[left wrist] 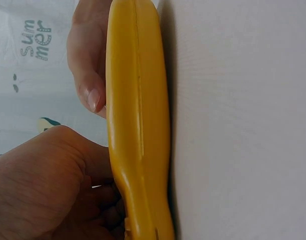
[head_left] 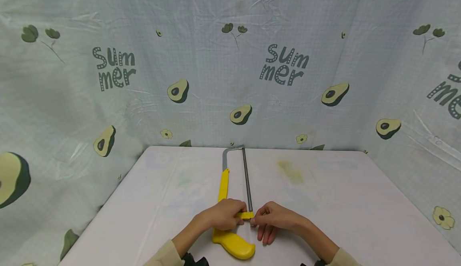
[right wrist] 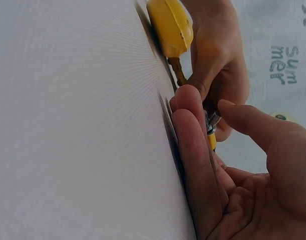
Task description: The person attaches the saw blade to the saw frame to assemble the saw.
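Note:
A hacksaw (head_left: 235,247) with a yellow handle lies on the table, its grey front frame pointing away. Its dark blade (head_left: 247,178) runs along the right side. My left hand (head_left: 225,215) grips the yellow frame just ahead of the handle, with fingers at the yellow blade holder (head_left: 246,215). At the near end of that holder, my right hand (head_left: 275,220) pinches a small metal wing nut (right wrist: 212,120) between thumb and index finger; its other fingers extend low over the table. In the left wrist view the yellow handle hides part of both hands.
The white table (head_left: 173,202) carries a faint yellow stain (head_left: 291,172) right of the blade. A curtain (head_left: 201,58) printed with avocados and lettering hangs behind the table and along both sides.

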The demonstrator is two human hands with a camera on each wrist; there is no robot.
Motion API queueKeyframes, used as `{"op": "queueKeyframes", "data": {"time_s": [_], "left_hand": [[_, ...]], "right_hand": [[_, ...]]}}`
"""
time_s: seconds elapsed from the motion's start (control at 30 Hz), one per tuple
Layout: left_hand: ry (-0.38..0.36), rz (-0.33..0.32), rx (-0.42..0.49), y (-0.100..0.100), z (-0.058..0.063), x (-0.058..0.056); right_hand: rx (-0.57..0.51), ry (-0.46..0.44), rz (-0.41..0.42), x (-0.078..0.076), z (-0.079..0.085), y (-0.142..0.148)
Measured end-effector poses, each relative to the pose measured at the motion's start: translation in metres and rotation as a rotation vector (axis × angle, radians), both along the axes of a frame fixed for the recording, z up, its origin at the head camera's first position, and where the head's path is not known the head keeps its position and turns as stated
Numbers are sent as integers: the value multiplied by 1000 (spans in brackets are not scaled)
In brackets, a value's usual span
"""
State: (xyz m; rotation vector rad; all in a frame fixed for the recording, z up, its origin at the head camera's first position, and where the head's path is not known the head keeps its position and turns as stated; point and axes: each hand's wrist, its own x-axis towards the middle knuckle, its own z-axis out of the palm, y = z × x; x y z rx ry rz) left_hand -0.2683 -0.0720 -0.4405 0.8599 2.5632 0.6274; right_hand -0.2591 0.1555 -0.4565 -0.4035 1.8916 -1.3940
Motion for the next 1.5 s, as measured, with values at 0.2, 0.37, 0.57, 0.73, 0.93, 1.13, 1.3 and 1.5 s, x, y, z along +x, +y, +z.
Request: {"op": "queueKeyframes", "data": {"time_s": [0.2, 0.37, 0.57, 0.73, 0.93, 1.13, 1.3, 1.5], "left_hand": [[13, -13, 0, -2, 0, 1], [38, -32, -1, -4, -1, 2], [68, -56, 0, -7, -2, 3], [61, -48, -6, -7, -2, 4], [62, -51, -6, -7, -3, 4], [58, -53, -4, -7, -4, 2], [56, -51, -5, -7, -3, 2], [58, -49, -6, -7, -3, 3]], "right_hand": [[7, -10, -14, 2, 1, -2], [-14, -20, -11, 4, 1, -2], [-37, -11, -4, 5, -1, -2], [-43, -6, -14, 6, -2, -2], [-51, -13, -11, 6, -3, -2], [-56, -12, -7, 5, -4, -1], [-56, -6, -12, 4, -3, -1], [-72, -22, -7, 4, -4, -2]]}}
